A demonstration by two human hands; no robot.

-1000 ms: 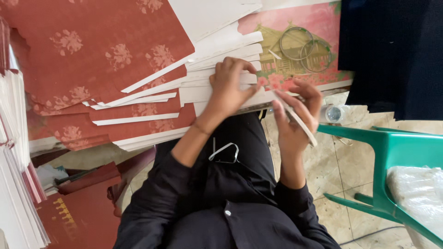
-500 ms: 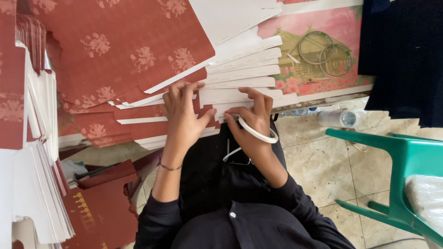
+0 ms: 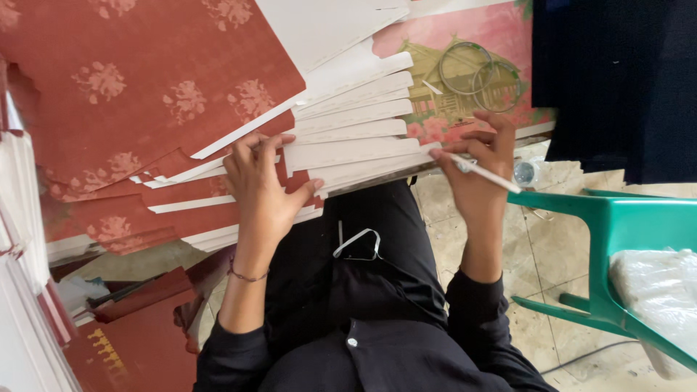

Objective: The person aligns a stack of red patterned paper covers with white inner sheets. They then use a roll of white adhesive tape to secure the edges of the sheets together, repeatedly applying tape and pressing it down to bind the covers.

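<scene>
Pressing flat on a fanned stack of cards (image 3: 348,138), the left hand (image 3: 265,192) lies palm down w/ fingers spread, thumb out to the right along a white edge. Not pinching anything; just resting on top.

Cards: stiff sheets, red face w/ pale flower motifs, white backs. Fanned so each white strip edge shows stepwise, approx. 6–7 strips visible betw. the two hands. Stack sits across the person's lap, overhanging the knees; no desk seen under it. Biggest red sheet (image 3: 145,80) fills the upper-left of the view, corner slightly torn at far left.

Right hand (image 3: 479,170) is at the right end of the fan, fingers curled, pinching a thin white strip (image 3: 483,173) that sticks out diagonally toward the lower right. Fingertips also touch the edge of a pink printed sheet (image 3: 472,43) w/ a building picture.

On that pink sheet: two metal rings (image 3: 479,72), overlapping, lying flat, well above the right hand.

Other: white loop of strip (image 3: 357,243) lies on the black trousers betw. the forearms. Green plastic chair (image 3: 624,239) at right, w/ a clear bag (image 3: 657,290) on its seat. Small bottle (image 3: 524,173) on the tile floor just beside the chair. More red covers (image 3: 138,334) lower left, white sheet stacks (image 3: 22,239) along the left edge. Thin bracelet (image 3: 247,276) on left wrist.
</scene>
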